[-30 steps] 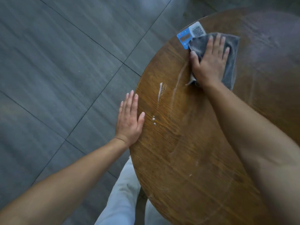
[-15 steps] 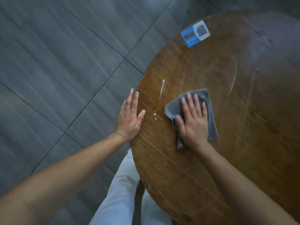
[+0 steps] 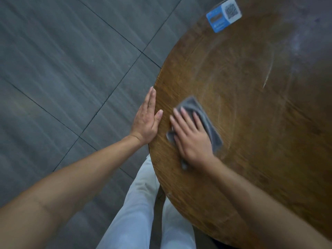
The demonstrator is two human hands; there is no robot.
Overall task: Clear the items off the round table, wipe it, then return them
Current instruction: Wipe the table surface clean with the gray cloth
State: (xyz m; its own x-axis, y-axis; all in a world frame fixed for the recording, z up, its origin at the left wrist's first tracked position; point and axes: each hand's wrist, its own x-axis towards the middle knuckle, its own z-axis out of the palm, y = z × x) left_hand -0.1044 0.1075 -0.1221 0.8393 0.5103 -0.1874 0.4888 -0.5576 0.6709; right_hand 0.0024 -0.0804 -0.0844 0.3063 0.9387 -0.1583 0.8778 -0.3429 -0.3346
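1. You've got one round brown wooden table [image 3: 251, 123] with one grey folded cloth [image 3: 206, 121] on it, near the left edge.
2. Your right hand [image 3: 190, 137] presses flat on that cloth, fingers spread.
3. Your left hand [image 3: 146, 119] rests against the table's rim, fingers straight and together.
4. One blue-and-white QR sticker [image 3: 223, 15] sits at the far edge.

- Round table [image 3: 251, 123]: warm brown wood, fine grain, pale streaks toward 2 o'clock.
- Cloth [image 3: 206, 119]: plain grey.
- Sticker [image 3: 223, 15] at 1 o'clock: blue, with a white panel bearing a black code.
- Floor tiles [image 3: 62, 60]: dark grey, faintly streaked.
- Trousers [image 3: 136, 212] at 6 o'clock: pale, whitish blue.
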